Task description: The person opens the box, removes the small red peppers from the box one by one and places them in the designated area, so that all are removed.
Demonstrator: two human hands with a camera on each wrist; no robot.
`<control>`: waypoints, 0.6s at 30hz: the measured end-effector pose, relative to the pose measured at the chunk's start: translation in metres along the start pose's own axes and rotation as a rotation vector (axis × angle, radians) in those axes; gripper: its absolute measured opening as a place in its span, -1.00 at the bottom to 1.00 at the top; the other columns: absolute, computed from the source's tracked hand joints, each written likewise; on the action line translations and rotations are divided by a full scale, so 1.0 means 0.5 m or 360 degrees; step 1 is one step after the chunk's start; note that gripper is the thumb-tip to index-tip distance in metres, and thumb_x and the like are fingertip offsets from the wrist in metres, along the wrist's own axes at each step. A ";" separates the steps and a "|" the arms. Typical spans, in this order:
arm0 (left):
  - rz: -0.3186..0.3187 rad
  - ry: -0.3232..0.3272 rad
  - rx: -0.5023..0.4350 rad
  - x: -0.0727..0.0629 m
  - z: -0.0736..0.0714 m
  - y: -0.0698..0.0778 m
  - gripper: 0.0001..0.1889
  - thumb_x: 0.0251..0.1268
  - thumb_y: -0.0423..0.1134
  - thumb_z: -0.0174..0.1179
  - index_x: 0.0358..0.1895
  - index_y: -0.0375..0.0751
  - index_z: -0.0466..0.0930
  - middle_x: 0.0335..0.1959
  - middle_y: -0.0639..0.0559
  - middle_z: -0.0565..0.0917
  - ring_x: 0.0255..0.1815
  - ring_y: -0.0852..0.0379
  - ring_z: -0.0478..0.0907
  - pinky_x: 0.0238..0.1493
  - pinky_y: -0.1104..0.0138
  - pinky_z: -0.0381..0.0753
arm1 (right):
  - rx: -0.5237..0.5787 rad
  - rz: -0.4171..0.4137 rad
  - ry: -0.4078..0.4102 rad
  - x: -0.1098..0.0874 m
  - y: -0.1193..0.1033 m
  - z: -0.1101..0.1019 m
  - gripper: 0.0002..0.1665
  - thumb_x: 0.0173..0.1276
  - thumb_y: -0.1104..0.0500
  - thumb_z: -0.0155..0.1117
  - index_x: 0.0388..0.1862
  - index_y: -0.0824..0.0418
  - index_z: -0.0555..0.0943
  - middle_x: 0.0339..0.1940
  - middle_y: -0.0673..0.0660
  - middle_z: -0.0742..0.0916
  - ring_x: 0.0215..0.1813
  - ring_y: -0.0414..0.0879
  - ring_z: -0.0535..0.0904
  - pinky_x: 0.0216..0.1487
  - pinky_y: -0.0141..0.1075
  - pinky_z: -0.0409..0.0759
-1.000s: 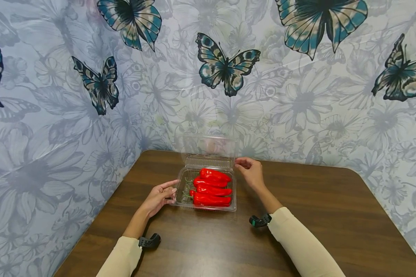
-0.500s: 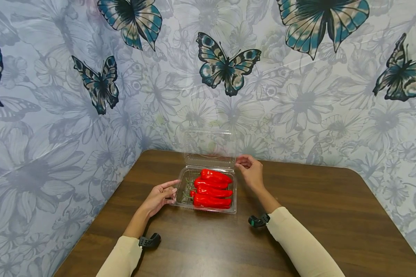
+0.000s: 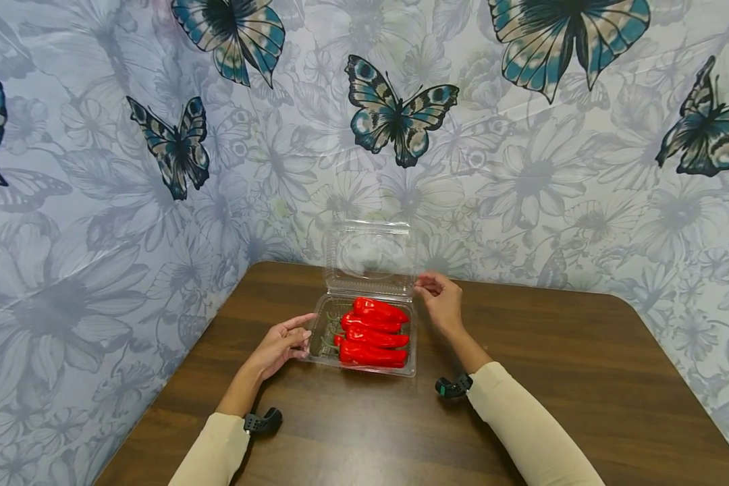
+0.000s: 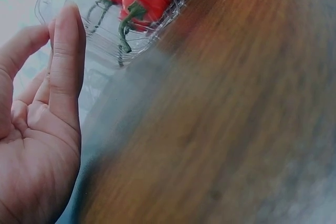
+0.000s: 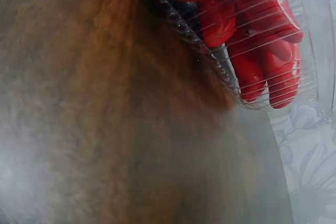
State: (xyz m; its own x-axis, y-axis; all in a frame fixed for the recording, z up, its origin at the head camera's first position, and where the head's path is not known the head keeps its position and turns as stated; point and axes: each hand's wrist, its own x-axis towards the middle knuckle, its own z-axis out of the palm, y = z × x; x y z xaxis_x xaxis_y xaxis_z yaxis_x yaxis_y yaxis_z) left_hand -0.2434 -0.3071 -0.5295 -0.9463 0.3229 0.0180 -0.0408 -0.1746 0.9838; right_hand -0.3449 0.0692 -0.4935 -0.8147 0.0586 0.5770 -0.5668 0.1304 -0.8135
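A clear plastic clamshell container [image 3: 412, 368] stands near the table's back edge, its lid [image 3: 370, 270] raised behind it. Several red peppers [image 3: 373, 354] lie crosswise inside, green stems to the left. At the left rim, my left hand [image 3: 277, 347] pinches the container between thumb and fingers. The left wrist view shows those fingertips at the clear rim, beside a stem [image 4: 125, 31]. My right hand [image 3: 442, 304] has its curled fingers and thumb at the back right corner, by the hinge. In the right wrist view, red pepper ends [image 5: 283, 82] show through the ribbed wall; the hand is out of frame.
The brown wooden table [image 3: 553, 378] extends to the right and front, with rounded back corners. Close behind it hangs a wall covering [image 3: 522, 202] with butterflies and grey flowers. A black band [image 3: 455, 387] circles the right wrist, another band [image 3: 263, 422] the left.
The lid has swung up from leaning back to a more upright stance. My right hand has shifted very slightly up and right; the left hand and the peppers stay nearly in place.
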 end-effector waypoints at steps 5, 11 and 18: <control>-0.0018 -0.0019 -0.0035 -0.001 0.001 -0.002 -0.48 0.56 -0.47 0.00 0.50 -0.41 0.17 -0.41 0.08 0.65 -0.41 0.20 0.64 -0.35 0.39 0.71 | -0.0013 -0.0009 0.0020 -0.004 0.012 0.000 -0.76 0.11 0.59 0.45 -0.20 0.51 0.70 -0.35 0.33 0.78 -0.35 -0.08 0.74 -0.25 -0.56 0.63; -0.0093 -0.0047 -0.0108 -0.005 -0.001 -0.006 -0.60 0.57 -0.44 -0.02 0.39 -0.32 0.28 -0.40 0.08 0.66 -0.40 0.20 0.64 -0.33 0.39 0.70 | -0.0097 0.0110 -0.0011 -0.005 0.009 -0.002 -0.80 0.16 0.49 0.49 -0.20 0.43 0.75 -0.29 0.34 0.80 -0.29 0.09 0.76 -0.30 -0.57 0.60; -0.0127 -0.0109 -0.0225 -0.007 -0.002 -0.006 -0.75 0.60 -0.47 -0.13 0.16 -0.17 0.41 -0.39 0.08 0.66 -0.41 0.19 0.65 -0.33 0.41 0.69 | -0.0135 0.0178 -0.0069 -0.002 0.007 -0.005 -0.82 0.19 0.44 0.50 -0.19 0.44 0.76 -0.26 0.35 0.80 -0.23 0.19 0.76 -0.30 -0.59 0.59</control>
State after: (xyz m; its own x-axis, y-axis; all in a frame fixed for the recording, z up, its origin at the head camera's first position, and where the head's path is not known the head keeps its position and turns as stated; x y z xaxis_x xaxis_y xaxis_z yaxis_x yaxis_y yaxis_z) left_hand -0.2403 -0.3088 -0.5328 -0.9143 0.4029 -0.0420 -0.1641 -0.2735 0.9478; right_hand -0.3458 0.0722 -0.4968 -0.8778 0.0350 0.4777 -0.4611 0.2085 -0.8625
